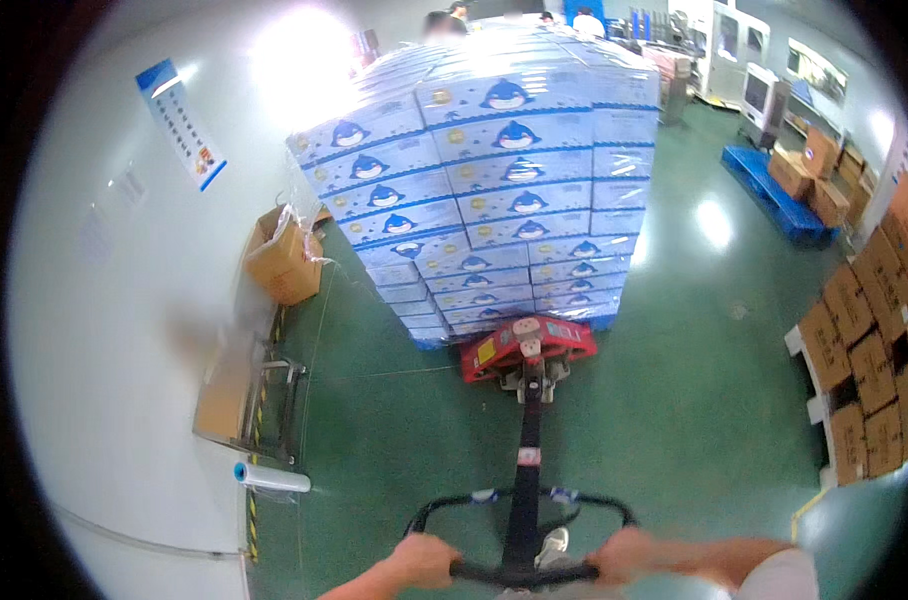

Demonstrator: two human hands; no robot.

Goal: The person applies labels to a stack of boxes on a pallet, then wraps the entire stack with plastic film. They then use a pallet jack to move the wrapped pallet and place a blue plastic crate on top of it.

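Observation:
My left hand (426, 560) is closed round the left side of a black looped pallet jack handle (519, 578) at the bottom of the view. On the right side of the same loop, my right hand (619, 555) is wrapped round the grip. A dark shaft runs forward from the handle to the red pallet jack body (527, 346). Right in front of that body stands a tall stack of light blue cartons (519, 180), printed with dark blue whales and wrapped in clear film. The jack's forks are hidden beneath the load.
Along the left wall are an open cardboard box (284, 262), a metal-framed cart (279, 400) and a white film roll (274, 478). Brown cartons (859, 365) are stacked at right. Farther back lies a blue pallet (769, 195) with boxes; several people stand beyond the load.

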